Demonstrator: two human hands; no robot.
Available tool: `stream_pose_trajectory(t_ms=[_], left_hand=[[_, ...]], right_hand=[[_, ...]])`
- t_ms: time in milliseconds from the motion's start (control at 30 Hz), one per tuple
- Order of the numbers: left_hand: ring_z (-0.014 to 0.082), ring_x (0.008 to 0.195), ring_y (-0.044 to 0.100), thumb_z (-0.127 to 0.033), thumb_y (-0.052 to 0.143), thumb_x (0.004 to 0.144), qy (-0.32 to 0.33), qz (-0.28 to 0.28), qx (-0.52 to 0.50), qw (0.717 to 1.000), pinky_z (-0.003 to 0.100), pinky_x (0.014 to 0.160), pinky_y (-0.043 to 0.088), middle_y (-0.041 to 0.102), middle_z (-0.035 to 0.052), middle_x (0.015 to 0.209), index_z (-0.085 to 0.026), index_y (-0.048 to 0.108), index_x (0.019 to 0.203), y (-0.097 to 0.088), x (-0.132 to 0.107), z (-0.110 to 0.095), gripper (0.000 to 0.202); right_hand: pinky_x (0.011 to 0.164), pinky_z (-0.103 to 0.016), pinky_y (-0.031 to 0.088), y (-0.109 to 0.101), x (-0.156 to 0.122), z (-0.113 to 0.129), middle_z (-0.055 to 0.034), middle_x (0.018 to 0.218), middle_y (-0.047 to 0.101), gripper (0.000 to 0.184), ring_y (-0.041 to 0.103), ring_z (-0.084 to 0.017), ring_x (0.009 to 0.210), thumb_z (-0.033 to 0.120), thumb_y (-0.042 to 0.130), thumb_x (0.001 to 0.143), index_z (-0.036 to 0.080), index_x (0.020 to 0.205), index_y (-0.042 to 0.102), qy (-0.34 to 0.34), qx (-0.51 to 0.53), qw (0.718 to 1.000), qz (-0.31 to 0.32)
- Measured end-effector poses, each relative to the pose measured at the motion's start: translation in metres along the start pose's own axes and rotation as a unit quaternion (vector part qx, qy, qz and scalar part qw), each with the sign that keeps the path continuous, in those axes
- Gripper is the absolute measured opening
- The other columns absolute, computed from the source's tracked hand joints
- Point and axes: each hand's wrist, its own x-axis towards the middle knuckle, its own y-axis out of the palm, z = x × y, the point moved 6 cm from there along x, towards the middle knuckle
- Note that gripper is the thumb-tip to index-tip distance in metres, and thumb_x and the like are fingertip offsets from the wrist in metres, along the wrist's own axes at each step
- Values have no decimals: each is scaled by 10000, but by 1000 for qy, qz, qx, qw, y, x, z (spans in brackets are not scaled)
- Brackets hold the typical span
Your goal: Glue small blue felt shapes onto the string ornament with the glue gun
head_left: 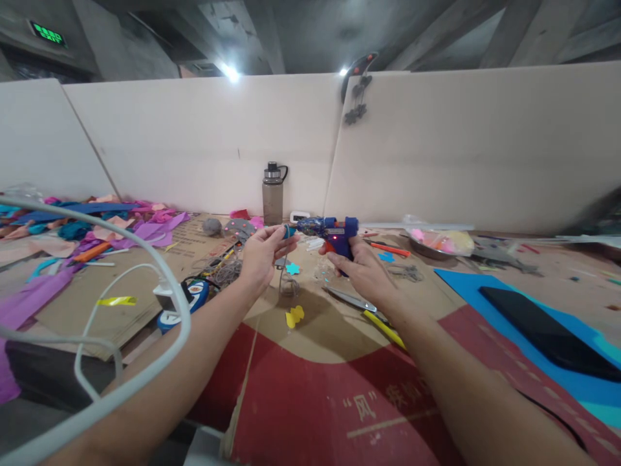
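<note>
My right hand [361,268] is wrapped round the grip of a blue hot glue gun [332,232], whose nozzle points left. My left hand [264,252] pinches a small teal piece [288,231] on a thin wire right at the nozzle tip. The wire hangs down below the hand. Both hands are held above a cardboard-covered table [310,336]. A small teal flower cut-out [292,268] and a yellow cut-out [294,316] lie on the cardboard under them.
Scissors with yellow handles [361,307] lie by my right wrist. A grey water bottle [272,194] stands at the back wall. Purple and pink paper scraps [72,239] cover the left. A metal bowl [439,244], blue foam sheet [490,294] and dark phone [543,330] sit right. White cables [121,310] cross front left.
</note>
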Motion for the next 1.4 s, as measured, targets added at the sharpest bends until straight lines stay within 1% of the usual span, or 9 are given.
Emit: stream_pose_trajectory(t_ms=[100, 300, 600, 767, 867, 1000, 1167, 1333, 1400], left_hand=[[166, 742, 697, -243, 726, 708, 1, -3, 7, 1000, 276, 714, 554, 692, 48, 784, -126, 618, 825, 1, -1, 0, 198], [171, 723, 695, -240, 722, 707, -5, -3, 16, 1000, 284, 691, 556, 692, 55, 787, -124, 619, 829, 3, -2, 0, 197], [175, 705, 694, -245, 727, 698, -2, -6, 14, 1000, 285, 665, 561, 681, 36, 762, -125, 608, 799, 3, -2, -2, 197], [174, 725, 695, -251, 734, 694, -2, -6, 17, 1000, 312, 713, 560, 685, 37, 771, -132, 606, 811, 3, -2, -2, 210], [174, 735, 696, -253, 730, 699, -5, -7, 20, 1000, 322, 738, 556, 691, 45, 778, -132, 608, 815, 2, -2, -2, 207], [173, 731, 696, -250, 735, 689, 0, -10, 17, 1000, 301, 710, 558, 695, 45, 778, -134, 608, 807, 2, -2, -2, 208], [175, 722, 698, -251, 744, 680, 1, -8, 11, 1000, 304, 704, 562, 695, 42, 770, -136, 598, 798, 2, -2, -2, 220], [174, 715, 698, -252, 745, 682, 0, -12, 8, 1000, 294, 696, 561, 692, 43, 762, -133, 590, 801, 1, -2, -2, 229], [174, 722, 698, -255, 743, 684, -1, -12, 10, 1000, 295, 701, 559, 695, 45, 769, -134, 593, 807, 1, -2, -2, 228]], right_hand=[[557, -259, 440, 0, 0, -1, -15, 853, 628, 246, 503, -122, 606, 320, 529, 823, 214, 1037, 585, -8, -20, 1000, -2], [561, -264, 441, 0, 0, -1, -30, 897, 638, 249, 512, -126, 617, 298, 510, 828, 204, 1050, 574, -22, -29, 999, -6], [664, -327, 469, -2, 2, 2, -48, 859, 636, 238, 560, -174, 724, 328, 534, 814, 179, 998, 557, -37, -41, 998, -29], [666, -334, 474, -2, 1, 3, -59, 910, 634, 221, 566, -191, 765, 345, 541, 814, 201, 980, 561, -32, -32, 999, -29], [672, -341, 475, -2, 1, 4, -57, 886, 635, 239, 566, -204, 781, 347, 542, 810, 207, 1002, 571, -36, -30, 999, -29], [680, -345, 472, -3, 1, 4, -56, 851, 629, 235, 564, -210, 786, 351, 549, 804, 203, 984, 578, -34, -35, 998, -38], [691, -339, 466, -2, 2, 4, -63, 899, 627, 212, 564, -204, 807, 337, 546, 809, 189, 960, 562, -40, -34, 998, -39], [707, -349, 463, -3, 1, 7, -52, 830, 623, 197, 562, -211, 805, 331, 545, 809, 196, 948, 575, -46, -38, 997, -44], [703, -348, 461, -3, 1, 7, -53, 831, 624, 191, 562, -211, 801, 336, 548, 808, 196, 934, 576, -42, -42, 997, -40]])
